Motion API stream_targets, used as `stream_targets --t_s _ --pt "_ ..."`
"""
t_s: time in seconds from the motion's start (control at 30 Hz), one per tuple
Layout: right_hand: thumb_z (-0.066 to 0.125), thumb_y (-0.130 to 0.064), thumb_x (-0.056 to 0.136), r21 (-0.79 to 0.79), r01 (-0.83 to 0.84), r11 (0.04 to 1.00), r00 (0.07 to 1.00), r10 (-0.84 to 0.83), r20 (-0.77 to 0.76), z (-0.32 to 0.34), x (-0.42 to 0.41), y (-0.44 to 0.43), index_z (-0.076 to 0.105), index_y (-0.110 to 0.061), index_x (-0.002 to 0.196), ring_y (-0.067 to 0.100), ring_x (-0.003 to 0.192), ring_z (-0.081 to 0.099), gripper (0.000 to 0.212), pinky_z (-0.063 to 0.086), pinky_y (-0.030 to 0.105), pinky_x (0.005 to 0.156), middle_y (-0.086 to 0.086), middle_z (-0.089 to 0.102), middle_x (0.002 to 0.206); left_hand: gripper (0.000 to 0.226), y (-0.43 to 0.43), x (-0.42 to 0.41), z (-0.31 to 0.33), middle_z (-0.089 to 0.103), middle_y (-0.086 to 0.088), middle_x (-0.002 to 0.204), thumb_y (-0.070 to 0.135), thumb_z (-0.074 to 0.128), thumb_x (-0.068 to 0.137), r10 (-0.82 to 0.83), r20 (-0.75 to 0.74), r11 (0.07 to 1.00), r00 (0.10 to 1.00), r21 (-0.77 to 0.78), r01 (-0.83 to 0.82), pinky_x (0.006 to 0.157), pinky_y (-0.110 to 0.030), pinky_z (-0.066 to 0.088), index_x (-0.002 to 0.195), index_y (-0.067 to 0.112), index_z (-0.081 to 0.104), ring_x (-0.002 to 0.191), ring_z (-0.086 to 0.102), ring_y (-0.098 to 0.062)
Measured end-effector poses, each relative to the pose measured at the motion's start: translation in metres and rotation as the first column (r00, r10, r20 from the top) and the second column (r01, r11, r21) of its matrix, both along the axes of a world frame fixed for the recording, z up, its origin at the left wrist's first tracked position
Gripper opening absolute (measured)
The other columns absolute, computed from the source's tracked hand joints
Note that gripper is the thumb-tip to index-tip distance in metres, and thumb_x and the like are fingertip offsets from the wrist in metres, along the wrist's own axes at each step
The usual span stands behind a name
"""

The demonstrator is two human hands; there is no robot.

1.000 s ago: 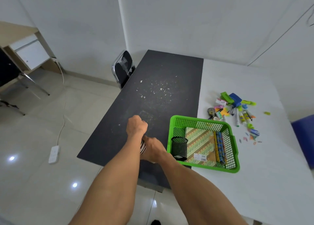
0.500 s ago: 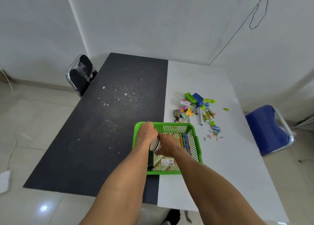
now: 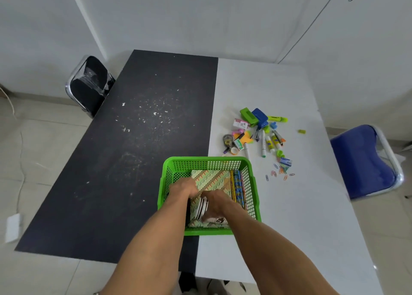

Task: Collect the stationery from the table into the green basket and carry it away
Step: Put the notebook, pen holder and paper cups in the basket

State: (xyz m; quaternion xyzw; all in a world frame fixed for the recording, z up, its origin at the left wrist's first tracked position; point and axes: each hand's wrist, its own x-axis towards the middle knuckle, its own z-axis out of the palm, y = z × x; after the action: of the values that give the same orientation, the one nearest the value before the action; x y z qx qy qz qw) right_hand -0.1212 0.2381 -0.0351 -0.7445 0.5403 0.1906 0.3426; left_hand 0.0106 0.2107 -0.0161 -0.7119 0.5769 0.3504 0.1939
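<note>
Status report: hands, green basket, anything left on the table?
In green basket: right hand grips striped stack; left hand curled, hold hidden. Loose on white table: pens, paper clips.

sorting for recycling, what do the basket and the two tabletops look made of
Basket: moulded plastic, glossy green, by its lattice walls. Black top: matt, probably laminate or painted board, scuffed with pale flecks. White top: smooth, slightly shiny, likely laminate or plastic; the view cannot settle it.

Green basket [image 3: 208, 162], half-black, half-white table [image 3: 278, 205]
</note>
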Motion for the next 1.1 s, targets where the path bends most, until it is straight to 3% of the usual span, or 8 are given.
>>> stream_targets --t_s 0.13,0.27,0.43,0.67,0.77,0.87,0.97,1.1 --pt "0.085 -0.05 0.057 0.068 -0.001 0.998 1.0 0.002 -0.018 -0.002 0.008 0.003 0.045 -0.025 0.134 0.032 0.119 0.052 0.09 0.048 0.047 0.095 0.008 0.057 0.129 0.026 0.002 0.007 -0.004 0.06 -0.007 0.112 0.021 0.052 0.092 -0.006 -0.021 0.999 1.0 0.031 0.007 0.101 -0.043 0.046 0.113 0.009 0.06 0.104 0.06 -0.025" --pt "0.083 -0.06 0.046 0.107 0.04 0.994 0.999 -0.038 -0.019 -0.006 0.015 0.007 0.048 -0.031 0.13 0.03 0.119 0.053 0.095 0.046 0.051 0.095 0.004 0.057 0.128 0.028 0.007 0.016 -0.009 0.06 -0.009 0.115 0.02 0.048 0.093 -0.065 0.024 0.994 0.998 0.094 0.063 0.098 -0.038 0.048 0.114 0.008 0.06 0.106 0.06 -0.025" --pt "0.083 -0.057 0.055 0.102 0.038 0.994 0.999 -0.036 -0.019 -0.002 0.018 0.009 0.046 -0.024 0.137 0.03 0.123 0.051 0.096 0.046 0.047 0.098 0.006 0.056 0.132 0.028 0.012 0.018 -0.017 0.062 -0.009 0.116 0.024 0.048 0.093 -0.102 0.03 0.988 0.994 0.118 0.098 0.096 -0.038 0.049 0.113 0.01 0.062 0.105 0.06 -0.026" --pt "0.081 -0.063 0.054 0.105 0.059 0.993 0.997 -0.054 -0.049 0.0 0.022 0.014 0.047 -0.022 0.136 0.029 0.123 0.051 0.098 0.042 0.054 0.098 0.004 0.056 0.132 0.034 0.011 0.017 -0.021 0.061 -0.008 0.122 0.03 0.047 0.093 -0.104 0.007 0.985 0.995 0.137 0.102 0.098 -0.038 0.048 0.12 0.014 0.061 0.107 0.059 -0.026" --pt "0.076 -0.073 0.048 0.117 0.073 0.99 0.996 -0.068 -0.052 -0.002 0.022 0.016 0.043 -0.029 0.14 0.029 0.127 0.047 0.107 0.036 0.059 0.102 0.002 0.053 0.137 0.036 0.011 0.017 -0.022 0.059 -0.009 0.126 0.031 0.047 0.093 -0.112 0.003 0.983 0.994 0.143 0.111 0.098 -0.038 0.047 0.121 0.014 0.06 0.11 0.059 -0.027" --pt "0.074 -0.075 0.047 0.131 0.106 0.986 0.994 -0.103 -0.029 -0.008 0.024 0.018 0.045 -0.026 0.139 0.029 0.126 0.049 0.108 0.038 0.054 0.103 0.003 0.054 0.136 0.038 0.01 0.017 -0.024 0.058 -0.008 0.129 0.033 0.046 0.094 -0.12 0.015 0.984 0.993 0.135 0.117 0.099 -0.037 0.046 0.124 0.013 0.059 0.114 0.057 -0.028" --pt "0.078 -0.06 0.063 0.14 0.152 0.978 0.986 -0.159 0.042 -0.005 0.025 0.021 0.056 -0.018 0.127 0.028 0.114 0.058 0.081 0.048 0.036 0.092 0.007 0.063 0.122 0.039 0.01 0.016 -0.029 0.056 -0.009 0.134 0.033 0.045 0.094 -0.114 0.026 0.987 0.993 0.114 0.11 0.1 -0.037 0.045 0.126 0.014 0.058 0.119 0.056 -0.028" --pt "0.076 -0.057 0.069 0.142 0.174 0.974 0.98 -0.186 0.074 -0.006 0.026 0.022 0.057 -0.016 0.126 0.028 0.11 0.059 0.073 0.048 0.033 0.083 0.01 0.063 0.119 0.039 0.013 0.018 -0.032 0.056 -0.011 0.134 0.032 0.045 0.094 -0.075 0.014 0.994 0.997 0.082 0.073 0.1 -0.037 0.045 0.124 0.012 0.059 0.119 0.056 -0.029"
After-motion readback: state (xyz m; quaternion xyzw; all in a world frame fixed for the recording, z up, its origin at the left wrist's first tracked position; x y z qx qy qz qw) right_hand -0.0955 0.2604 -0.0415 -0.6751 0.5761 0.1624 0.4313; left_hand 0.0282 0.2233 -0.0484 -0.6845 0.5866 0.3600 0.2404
